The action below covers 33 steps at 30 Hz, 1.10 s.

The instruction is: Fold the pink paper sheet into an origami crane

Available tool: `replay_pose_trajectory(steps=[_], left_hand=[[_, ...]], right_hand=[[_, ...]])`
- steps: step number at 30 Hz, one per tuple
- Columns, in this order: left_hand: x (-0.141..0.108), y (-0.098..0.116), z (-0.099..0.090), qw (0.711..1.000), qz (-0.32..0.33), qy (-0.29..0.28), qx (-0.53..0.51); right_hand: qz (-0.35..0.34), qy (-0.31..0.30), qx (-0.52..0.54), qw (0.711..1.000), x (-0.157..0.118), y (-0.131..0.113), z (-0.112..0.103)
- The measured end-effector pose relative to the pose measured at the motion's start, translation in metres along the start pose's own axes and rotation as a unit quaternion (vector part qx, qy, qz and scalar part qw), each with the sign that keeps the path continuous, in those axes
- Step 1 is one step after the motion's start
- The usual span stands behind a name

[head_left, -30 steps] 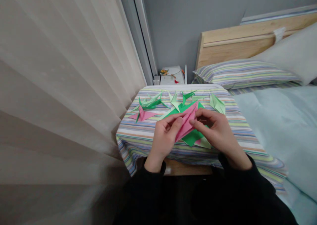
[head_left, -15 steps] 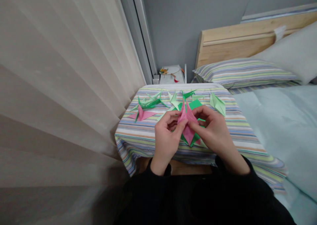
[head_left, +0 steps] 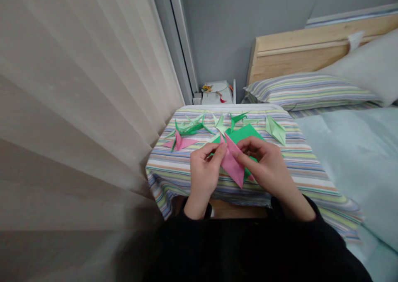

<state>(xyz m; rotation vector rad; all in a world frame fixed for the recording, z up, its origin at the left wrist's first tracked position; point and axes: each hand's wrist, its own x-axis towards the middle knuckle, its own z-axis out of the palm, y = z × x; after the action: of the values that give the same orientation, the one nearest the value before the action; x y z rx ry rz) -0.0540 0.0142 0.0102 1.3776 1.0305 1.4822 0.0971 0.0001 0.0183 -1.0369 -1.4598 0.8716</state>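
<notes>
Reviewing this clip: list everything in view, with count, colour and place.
folded origami paper: one, pink, between the hands
origami paper sheet: one, green, under the hands
origami crane: one, pink, left of the hands
origami cranes: at least one, dark green, far left
folded origami pieces: several, pale green, far side
striped cloth: one, multicoloured, under the paper
striped pillow: one, multicoloured, on the bed
pillow: one, pale grey, by the headboard
wooden headboard: one, pale wood, far right
bedding: pale blue, right
curtain: one, beige, left
left hand: one, on the pink paper
right hand: one, on the pink paper
black sleeves: two, at the wrists
</notes>
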Motion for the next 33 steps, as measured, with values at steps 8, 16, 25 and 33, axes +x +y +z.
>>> replay_pose_trajectory(steps=[8,16,25,33], left_hand=[[-0.001,-0.003,0.004,0.998,-0.033,-0.017,-0.055],[-0.001,-0.003,0.004,0.995,-0.028,-0.002,-0.098],[0.000,-0.005,0.005,0.986,-0.065,0.005,-0.153],[0.010,-0.008,-0.004,0.973,-0.044,0.086,-0.207]], right_hand=[[0.016,-0.024,-0.028,0.999,-0.002,0.000,0.001],[0.019,-0.022,-0.047,0.998,-0.003,-0.001,0.002],[0.031,-0.030,-0.052,0.998,-0.001,0.001,0.005],[0.094,-0.057,-0.013,0.994,-0.001,0.002,0.002]])
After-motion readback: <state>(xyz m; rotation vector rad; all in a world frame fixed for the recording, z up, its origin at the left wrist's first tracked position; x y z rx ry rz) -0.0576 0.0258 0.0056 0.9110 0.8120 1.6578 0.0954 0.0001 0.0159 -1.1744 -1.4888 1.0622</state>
